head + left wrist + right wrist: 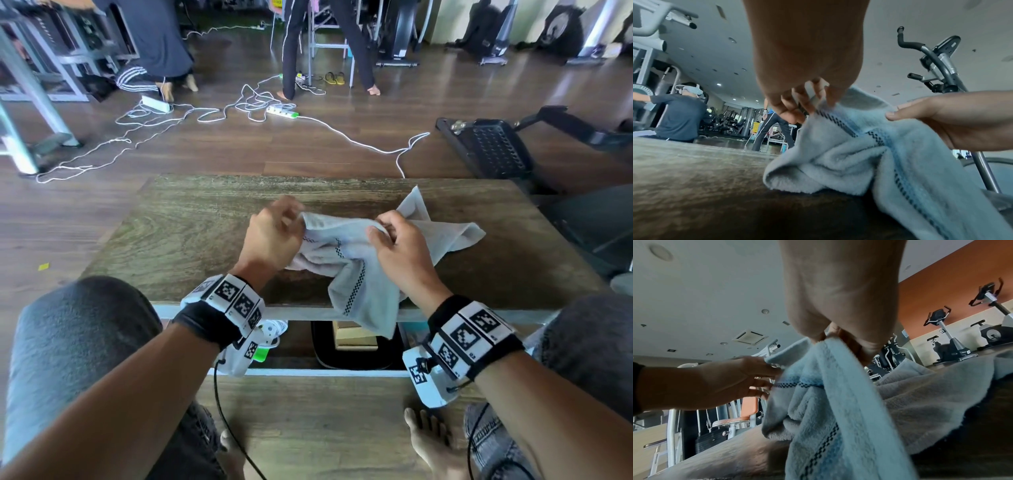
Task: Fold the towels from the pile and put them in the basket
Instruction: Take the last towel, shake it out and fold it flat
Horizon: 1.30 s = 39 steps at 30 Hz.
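A light blue towel (359,284) with a dark checked stripe is bunched on the wooden table (205,233), and one end hangs over the near edge. My left hand (298,214) pinches its upper left edge. My right hand (380,228) pinches a raised fold of it near the middle. The left wrist view shows my left hand (809,104) at the towel (838,154) edge and my right hand (892,113) beside it. In the right wrist view my right hand (824,337) grips the towel (828,402). A grey towel (920,394) lies spread beneath.
A black container (322,356) with a beige box in it sits under the table's near edge. White cables and a power strip (281,111) trail across the floor beyond. A person's legs (291,51) stand further back. Black exercise gear (496,147) lies at the right.
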Tool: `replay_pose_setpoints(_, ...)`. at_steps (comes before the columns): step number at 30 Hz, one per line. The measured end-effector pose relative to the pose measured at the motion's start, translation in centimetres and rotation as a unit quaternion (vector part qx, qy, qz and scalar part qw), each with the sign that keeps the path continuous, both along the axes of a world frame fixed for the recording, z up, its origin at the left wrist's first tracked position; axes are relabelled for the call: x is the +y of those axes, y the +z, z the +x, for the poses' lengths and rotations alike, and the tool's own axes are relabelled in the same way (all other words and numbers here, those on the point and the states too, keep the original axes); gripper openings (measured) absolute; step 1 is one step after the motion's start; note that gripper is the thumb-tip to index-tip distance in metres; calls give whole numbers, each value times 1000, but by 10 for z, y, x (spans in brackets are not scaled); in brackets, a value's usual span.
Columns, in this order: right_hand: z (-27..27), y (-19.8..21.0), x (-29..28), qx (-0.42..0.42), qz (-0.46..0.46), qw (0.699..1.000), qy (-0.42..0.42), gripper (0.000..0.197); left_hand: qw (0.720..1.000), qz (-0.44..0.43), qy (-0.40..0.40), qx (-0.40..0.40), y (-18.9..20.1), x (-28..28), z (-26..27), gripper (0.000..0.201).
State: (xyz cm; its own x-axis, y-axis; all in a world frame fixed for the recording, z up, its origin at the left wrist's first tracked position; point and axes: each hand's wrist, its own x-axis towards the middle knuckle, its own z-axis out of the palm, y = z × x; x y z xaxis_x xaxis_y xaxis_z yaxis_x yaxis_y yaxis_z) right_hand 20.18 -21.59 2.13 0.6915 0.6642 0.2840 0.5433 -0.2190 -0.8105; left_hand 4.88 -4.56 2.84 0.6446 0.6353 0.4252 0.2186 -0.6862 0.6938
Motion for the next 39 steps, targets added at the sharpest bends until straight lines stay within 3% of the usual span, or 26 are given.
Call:
replay_pose_setpoints(3,-2,0,0,-32,4,999,22,12,989,51,-121,72,-2,-8,1,60)
replay_pose_setpoints(4,-4,0,0,-38,3,999,36,13,982,84,-153,78,-3,-13,3,62)
replay_pose_setpoints(6,-7,2,0,-48,3,996,72,14,975,134,-165,67,-9,-18,8,40)
replay_pose_setpoints(8,-10,1,0,-61,6,993,103,15,978,167,-124,29,-9,-19,12,14)
replay_pose_setpoints(11,-7,-2,0,-64,-14,991,113,24,985,169,-30,3,0,-18,10,13)
replay_pose_setpoints(13,-4,-3,-1,-72,-62,989,113,31,991,126,47,-17,7,-12,8,15)
replay_pose_setpoints(15,-1,-4,-6,-74,-88,987,117,19,991,69,110,-45,14,-6,7,17)
replay_pose_setpoints(19,10,4,-17,-84,-61,992,65,42,987,-22,151,-53,13,11,5,26)
replay_pose_setpoints(23,35,4,-26,-115,-95,989,-18,17,995,-29,98,25,-1,8,5,38)
replay_pose_setpoints(26,55,-11,-35,-118,-172,976,-67,20,998,9,-15,57,-13,-1,9,28)
replay_pose_setpoints(28,58,-28,-42,-124,-225,963,-86,29,984,32,-95,149,-24,-6,12,29)
replay_pose_setpoints(31,44,-52,-45,-138,-294,944,-60,25,948,-13,-139,285,-37,-10,13,39)
replay_pose_setpoints(33,32,-55,-39,-142,-275,951,6,15,944,-15,-164,285,-34,-13,14,29)
replay_pose_setpoints(36,19,-41,-29,-65,-217,964,142,9,942,-86,-208,250,-24,-18,14,16)
replay_pose_setpoints(39,20,-36,-26,-62,-165,976,130,10,952,-50,-218,211,-28,-19,13,16)
